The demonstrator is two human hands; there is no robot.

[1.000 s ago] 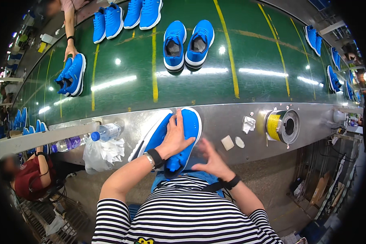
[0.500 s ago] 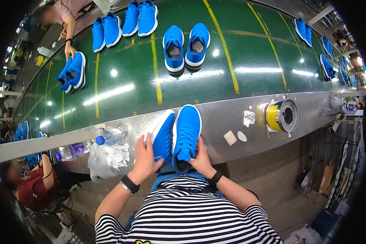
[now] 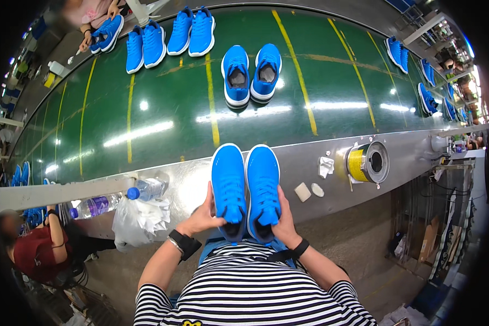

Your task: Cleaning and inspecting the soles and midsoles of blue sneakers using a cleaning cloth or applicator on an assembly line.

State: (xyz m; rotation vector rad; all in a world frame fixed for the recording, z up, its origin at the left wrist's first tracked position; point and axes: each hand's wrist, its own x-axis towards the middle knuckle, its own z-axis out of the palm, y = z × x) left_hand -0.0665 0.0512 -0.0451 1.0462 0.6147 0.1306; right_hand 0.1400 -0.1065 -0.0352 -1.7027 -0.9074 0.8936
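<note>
- Low in the middle of the frame, the person in a black-and-white striped shirt [image 3: 255, 299] holds a pair of bright blue knit sneakers with white soles [image 3: 245, 187], side by side, toes pointing up the frame, heels close to the body.
- The left hand [image 3: 204, 217] has its fingers closed around the heel side of the left shoe; the right hand [image 3: 283, 220] grips the heel of the right shoe in the same way. Both wrists wear a dark band.
- The pair lies over the grey metal ledge [image 3: 320, 168], just below the edge of the green conveyor belt with yellow lines [image 3: 163, 108].
- To do this step well, I think both shoes should stay level and pressed together, soles down, and be set on a free place of the belt, straight like the other pair [image 3: 251, 73] above it.
- On the ledge to the left lie a crumpled white plastic bag [image 3: 138, 217] and clear plastic bottles with blue cap [image 3: 146, 189]; to the right, a roll of yellow tape [image 3: 367, 163] and small white pieces.
- Farther, in the upper left, more blue pairs stand on the belt, and another person's hands touch one pair.
- The heels are hidden by the hands, and the fingertips under the shoes cannot be seen. The right edge of the frame is bent and dark; the things there are hard to make out.
</note>
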